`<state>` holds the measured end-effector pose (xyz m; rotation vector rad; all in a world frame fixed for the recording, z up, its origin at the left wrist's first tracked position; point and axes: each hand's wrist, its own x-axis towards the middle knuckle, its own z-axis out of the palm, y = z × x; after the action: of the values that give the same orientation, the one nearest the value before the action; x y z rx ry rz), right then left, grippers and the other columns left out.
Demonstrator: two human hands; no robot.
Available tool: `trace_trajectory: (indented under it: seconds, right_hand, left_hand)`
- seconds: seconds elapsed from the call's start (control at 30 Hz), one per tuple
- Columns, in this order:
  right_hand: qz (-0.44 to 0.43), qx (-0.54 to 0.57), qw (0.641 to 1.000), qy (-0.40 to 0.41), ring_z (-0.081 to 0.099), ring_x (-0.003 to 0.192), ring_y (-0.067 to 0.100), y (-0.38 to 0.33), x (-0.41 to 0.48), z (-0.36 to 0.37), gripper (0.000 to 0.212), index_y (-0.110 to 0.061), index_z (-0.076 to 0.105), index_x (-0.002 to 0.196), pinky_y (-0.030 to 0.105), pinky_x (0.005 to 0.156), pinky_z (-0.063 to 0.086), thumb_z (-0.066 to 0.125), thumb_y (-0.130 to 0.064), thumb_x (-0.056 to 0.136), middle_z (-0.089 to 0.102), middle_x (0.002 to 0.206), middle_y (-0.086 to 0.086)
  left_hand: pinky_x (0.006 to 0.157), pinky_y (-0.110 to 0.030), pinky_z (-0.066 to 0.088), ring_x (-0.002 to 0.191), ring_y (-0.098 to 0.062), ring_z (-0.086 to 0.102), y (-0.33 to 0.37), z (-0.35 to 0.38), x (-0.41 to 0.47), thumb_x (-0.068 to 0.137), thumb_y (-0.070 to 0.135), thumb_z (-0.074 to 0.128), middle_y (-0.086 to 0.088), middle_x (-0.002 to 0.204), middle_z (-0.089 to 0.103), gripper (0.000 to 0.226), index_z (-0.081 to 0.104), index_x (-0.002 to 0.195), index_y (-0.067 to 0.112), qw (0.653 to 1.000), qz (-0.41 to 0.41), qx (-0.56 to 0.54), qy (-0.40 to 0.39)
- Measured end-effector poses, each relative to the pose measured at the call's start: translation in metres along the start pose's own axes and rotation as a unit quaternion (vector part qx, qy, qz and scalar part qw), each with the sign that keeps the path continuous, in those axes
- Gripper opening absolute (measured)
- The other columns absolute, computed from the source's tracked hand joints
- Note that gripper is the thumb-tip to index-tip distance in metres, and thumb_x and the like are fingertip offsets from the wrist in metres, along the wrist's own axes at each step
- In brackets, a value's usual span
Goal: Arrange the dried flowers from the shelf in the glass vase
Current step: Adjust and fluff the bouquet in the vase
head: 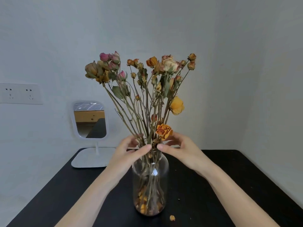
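The black surface (229,185) carries everything. The flowers (144,95) already stand in the vase (150,185), fanned wide and top-heavy, the stems crowded through its narrow neck. The vase sits mid-surface, nearer the front edge, with loose petals in its bottom.

Both hands meet at the neck. The left hand (127,151) has a light grip on the stems, thumb in front and fingers behind. The right hand (178,148) mirrors it, thumb against the stems and fingers curled behind a low orange bloom (164,131). A mirror (91,119) stands at the back left corner, well apart. One petal (172,218) lies by the front edge, just beside the vase.

The arranging looks nearly done; this seems to be final adjusting. The risks:
- Dry stems are probably brittle, so squeezing or twisting could snap them.
- Brushing the low bloom could shed more petals.
- A sideways pull at the neck, with neither hand on the body, might tip the vase.
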<state>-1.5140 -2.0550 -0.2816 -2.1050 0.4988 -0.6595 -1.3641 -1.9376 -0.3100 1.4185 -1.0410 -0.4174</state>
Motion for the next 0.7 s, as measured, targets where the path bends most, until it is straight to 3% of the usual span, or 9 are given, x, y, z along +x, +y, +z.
trace_trajectory:
  seconds: [0.07, 0.17, 0.3, 0.4, 0.47, 0.53, 0.6, 0.7]
  right_hand:
    - [-0.002, 0.007, 1.000, -0.013, 0.061, 0.099, 0.010, -0.003, 0.004, 0.001, 0.039, -0.024, 0.062, 0.112, 0.026, 0.089, 0.048, 0.065, -0.045, 0.079, 0.066, 0.110, -0.004]
    - [-0.005, 0.041, 0.999, -0.010, 0.064, 0.093, 0.012, -0.006, 0.006, 0.003, 0.024, -0.025, 0.068, 0.100, 0.024, 0.086, 0.048, 0.068, -0.038, 0.079, 0.071, 0.098, -0.003]
    - [-0.033, 0.096, 0.994, 0.038, 0.062, 0.086, 0.018, -0.012, 0.011, 0.001, 0.013, -0.026, 0.071, 0.092, 0.027, 0.084, 0.048, 0.071, -0.026, 0.079, 0.072, 0.096, 0.003]
    - [-0.067, 0.131, 0.987, 0.058, 0.057, 0.078, 0.013, -0.018, 0.011, -0.002, 0.012, -0.026, 0.071, 0.088, 0.026, 0.078, 0.047, 0.072, -0.020, 0.078, 0.070, 0.097, 0.012]
    - [-0.071, 0.132, 0.988, 0.048, 0.059, 0.083, 0.017, -0.019, 0.010, -0.004, 0.022, -0.029, 0.068, 0.096, 0.028, 0.083, 0.048, 0.073, -0.020, 0.076, 0.070, 0.100, 0.009]
    - [-0.045, 0.110, 0.993, 0.015, 0.062, 0.091, 0.016, -0.015, 0.008, -0.006, 0.036, -0.032, 0.062, 0.107, 0.027, 0.089, 0.048, 0.075, -0.023, 0.074, 0.070, 0.103, -0.001]
    - [-0.013, 0.070, 0.997, -0.027, 0.059, 0.087, 0.010, -0.011, 0.006, -0.006, 0.042, -0.028, 0.059, 0.113, 0.024, 0.086, 0.047, 0.076, -0.026, 0.074, 0.066, 0.107, -0.003]
    - [0.014, 0.030, 0.998, -0.058, 0.055, 0.082, 0.008, -0.008, 0.005, -0.004, 0.039, -0.023, 0.061, 0.111, 0.022, 0.080, 0.047, 0.075, -0.028, 0.075, 0.061, 0.113, 0.004]
  left_hand:
    - [0.060, -0.002, 0.044, 0.078, 0.010, 0.062, 0.007, -0.001, 0.004, 0.054, 0.055, 0.070, 0.008, 0.090, 0.070, 0.045, 0.066, 0.092, 0.033, 1.000, 0.006, 0.012, -0.003]
    - [0.058, -0.003, 0.044, 0.074, 0.005, 0.065, 0.013, -0.003, 0.009, 0.067, 0.040, 0.072, 0.008, 0.082, 0.072, 0.021, 0.068, 0.085, 0.030, 1.000, 0.002, 0.021, -0.014]
    - [0.076, -0.014, 0.045, 0.088, -0.001, 0.064, 0.023, -0.008, 0.016, 0.064, 0.045, 0.066, 0.013, 0.088, 0.073, 0.026, 0.071, 0.085, 0.031, 0.999, 0.018, 0.004, -0.031]
    - [0.086, -0.024, 0.041, 0.085, -0.004, 0.061, 0.028, -0.012, 0.020, 0.067, 0.046, 0.064, 0.016, 0.073, 0.064, 0.023, 0.069, 0.088, 0.038, 0.998, 0.046, -0.004, -0.043]
    - [0.088, -0.029, 0.043, 0.083, -0.007, 0.061, 0.027, -0.016, 0.020, 0.066, 0.046, 0.071, 0.014, 0.073, 0.063, 0.034, 0.066, 0.098, 0.040, 0.998, 0.052, -0.007, -0.036]
    - [0.095, -0.041, 0.046, 0.099, -0.024, 0.060, 0.023, -0.018, 0.019, 0.063, 0.045, 0.080, -0.004, 0.096, 0.068, 0.046, 0.063, 0.106, 0.036, 0.998, 0.038, 0.000, -0.040]
    - [0.103, -0.051, 0.039, 0.111, -0.038, 0.053, 0.021, -0.019, 0.016, 0.060, 0.050, 0.076, -0.017, 0.107, 0.061, 0.058, 0.062, 0.111, 0.027, 0.997, 0.023, 0.025, -0.064]
    - [0.103, -0.052, 0.038, 0.110, -0.037, 0.055, 0.022, -0.018, 0.014, 0.060, 0.057, 0.074, -0.013, 0.105, 0.063, 0.070, 0.062, 0.113, 0.012, 0.994, 0.018, 0.053, -0.098]
